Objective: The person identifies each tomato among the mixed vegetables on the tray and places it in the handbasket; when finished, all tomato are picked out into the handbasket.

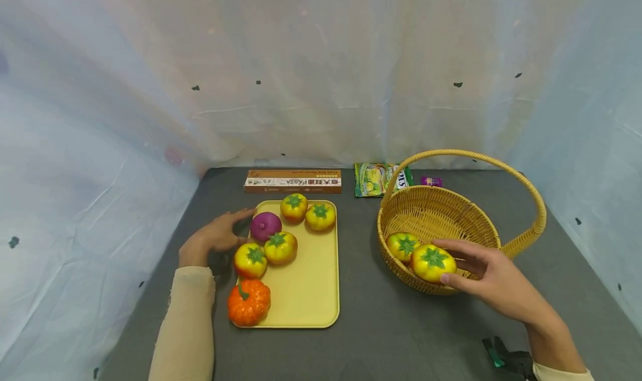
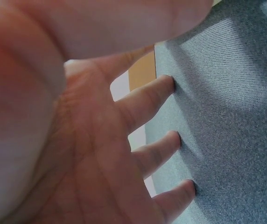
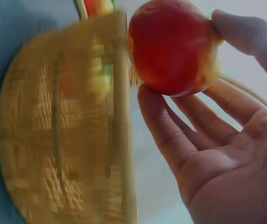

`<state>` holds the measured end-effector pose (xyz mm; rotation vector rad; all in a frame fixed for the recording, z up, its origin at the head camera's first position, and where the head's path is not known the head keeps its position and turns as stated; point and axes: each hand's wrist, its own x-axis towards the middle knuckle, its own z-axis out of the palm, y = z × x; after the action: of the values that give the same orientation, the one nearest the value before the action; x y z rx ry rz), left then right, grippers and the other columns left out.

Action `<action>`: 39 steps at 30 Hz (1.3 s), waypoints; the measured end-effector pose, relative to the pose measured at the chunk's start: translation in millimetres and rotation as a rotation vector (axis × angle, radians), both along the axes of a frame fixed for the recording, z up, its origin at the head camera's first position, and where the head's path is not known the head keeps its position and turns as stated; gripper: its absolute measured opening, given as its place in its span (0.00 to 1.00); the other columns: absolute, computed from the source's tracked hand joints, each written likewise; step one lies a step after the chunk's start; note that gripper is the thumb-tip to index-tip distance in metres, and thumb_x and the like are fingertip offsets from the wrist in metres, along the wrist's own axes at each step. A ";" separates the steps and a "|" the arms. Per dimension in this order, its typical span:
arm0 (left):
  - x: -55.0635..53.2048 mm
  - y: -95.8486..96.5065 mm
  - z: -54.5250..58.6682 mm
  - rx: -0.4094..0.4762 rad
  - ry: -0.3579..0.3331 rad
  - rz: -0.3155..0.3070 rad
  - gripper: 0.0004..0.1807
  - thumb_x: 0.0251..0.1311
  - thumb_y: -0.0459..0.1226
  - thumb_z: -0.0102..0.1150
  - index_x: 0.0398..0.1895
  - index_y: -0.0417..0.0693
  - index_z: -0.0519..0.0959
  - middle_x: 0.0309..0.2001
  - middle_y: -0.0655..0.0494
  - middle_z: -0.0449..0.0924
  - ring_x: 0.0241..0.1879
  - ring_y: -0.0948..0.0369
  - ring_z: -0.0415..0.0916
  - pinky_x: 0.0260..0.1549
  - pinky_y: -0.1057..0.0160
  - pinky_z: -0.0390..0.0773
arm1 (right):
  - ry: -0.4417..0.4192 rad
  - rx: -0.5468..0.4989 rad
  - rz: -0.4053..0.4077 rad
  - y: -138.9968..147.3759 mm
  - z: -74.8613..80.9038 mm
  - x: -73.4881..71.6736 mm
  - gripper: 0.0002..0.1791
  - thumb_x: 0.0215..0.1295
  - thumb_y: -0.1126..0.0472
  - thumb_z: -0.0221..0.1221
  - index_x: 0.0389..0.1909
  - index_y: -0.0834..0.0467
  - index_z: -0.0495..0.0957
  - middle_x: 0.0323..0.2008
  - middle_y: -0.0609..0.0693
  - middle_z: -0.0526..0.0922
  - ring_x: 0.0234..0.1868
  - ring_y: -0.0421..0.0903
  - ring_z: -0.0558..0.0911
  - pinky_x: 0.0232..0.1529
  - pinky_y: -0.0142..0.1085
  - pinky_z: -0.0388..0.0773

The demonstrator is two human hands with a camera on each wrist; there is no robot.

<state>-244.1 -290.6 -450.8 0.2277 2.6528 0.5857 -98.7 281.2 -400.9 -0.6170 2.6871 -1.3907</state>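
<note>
My right hand (image 1: 506,283) pinches a yellow persimmon (image 1: 433,263) with a green leafy top between thumb and fingers. In the right wrist view its red underside (image 3: 171,51) shows just above the rim of the wicker basket (image 3: 119,140). Another persimmon (image 1: 403,246) lies inside the basket (image 1: 438,205). My left hand (image 1: 215,236) is spread at the left edge of the yellow tray (image 1: 311,292), beside a round purple fruit or vegetable (image 1: 266,226); the left wrist view has its fingertips (image 2: 173,137) at the grey tabletop. Several persimmons (image 1: 281,247) and an orange pumpkin (image 1: 249,302) sit on the tray.
Behind the tray lies a pasta box (image 1: 293,181). A green and yellow snack bag (image 1: 373,179) and a small purple packet (image 1: 431,181) lie behind the basket, whose tall handle (image 1: 463,154) arches overhead. Pale sheeting (image 1: 321,91) encloses the grey table (image 1: 358,292).
</note>
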 end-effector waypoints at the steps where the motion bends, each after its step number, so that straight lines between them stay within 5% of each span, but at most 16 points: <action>1: -0.3 0.0 0.1 0.000 0.001 -0.001 0.47 0.71 0.44 0.70 0.89 0.60 0.59 0.84 0.29 0.58 0.83 0.23 0.46 0.75 0.17 0.54 | -0.006 0.004 -0.010 4.3 0.1 0.3 0.29 0.75 0.63 0.69 0.74 0.48 0.79 0.69 0.49 0.84 0.64 0.27 0.83 0.59 0.22 0.83; 6: -0.3 0.2 0.8 0.000 0.003 0.001 0.47 0.71 0.43 0.70 0.89 0.59 0.59 0.84 0.29 0.58 0.83 0.23 0.46 0.75 0.17 0.53 | -0.053 0.071 -0.050 10.4 -2.5 -4.1 0.27 0.76 0.57 0.69 0.73 0.49 0.80 0.70 0.55 0.83 0.62 0.28 0.84 0.56 0.24 0.85; 13: 1.0 1.2 -0.6 0.000 -0.005 0.003 0.47 0.71 0.43 0.70 0.89 0.60 0.59 0.84 0.29 0.58 0.83 0.23 0.46 0.75 0.17 0.54 | -0.075 0.145 -0.044 -3.6 -10.3 -16.8 0.27 0.76 0.51 0.70 0.72 0.51 0.82 0.69 0.57 0.84 0.62 0.56 0.89 0.57 0.34 0.89; 18: 0.2 1.4 -1.1 0.000 -0.003 0.003 0.47 0.70 0.43 0.71 0.89 0.60 0.59 0.84 0.28 0.58 0.83 0.23 0.46 0.75 0.17 0.54 | -0.062 0.106 -0.038 -15.3 -13.8 -27.7 0.27 0.75 0.53 0.71 0.71 0.55 0.82 0.69 0.62 0.84 0.63 0.64 0.88 0.58 0.47 0.90; 25: -0.4 0.6 -1.6 -0.004 0.002 -0.002 0.47 0.71 0.44 0.71 0.89 0.59 0.58 0.84 0.29 0.58 0.83 0.23 0.47 0.75 0.17 0.54 | -0.034 0.154 -0.053 -28.9 -21.7 -39.3 0.30 0.72 0.53 0.74 0.70 0.60 0.82 0.68 0.61 0.84 0.64 0.63 0.88 0.61 0.53 0.88; 35: 3.0 3.5 4.6 0.004 0.003 -0.007 0.47 0.70 0.44 0.70 0.89 0.57 0.59 0.84 0.29 0.58 0.84 0.23 0.45 0.76 0.18 0.53 | 0.011 0.217 -0.118 -27.6 -15.5 -34.1 0.34 0.72 0.50 0.74 0.73 0.59 0.79 0.70 0.61 0.84 0.62 0.65 0.88 0.62 0.60 0.86; 39: 2.9 2.8 5.7 0.000 0.011 -0.013 0.48 0.70 0.45 0.72 0.89 0.57 0.59 0.84 0.30 0.58 0.83 0.23 0.46 0.76 0.18 0.54 | 0.065 0.159 -0.115 -36.3 -9.6 -34.7 0.33 0.73 0.51 0.73 0.75 0.57 0.79 0.70 0.58 0.85 0.63 0.62 0.88 0.64 0.52 0.86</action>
<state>-241.2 -287.8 -445.1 0.2490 2.6595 0.5817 -133.4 244.8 -410.5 -0.5107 2.8903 -1.1829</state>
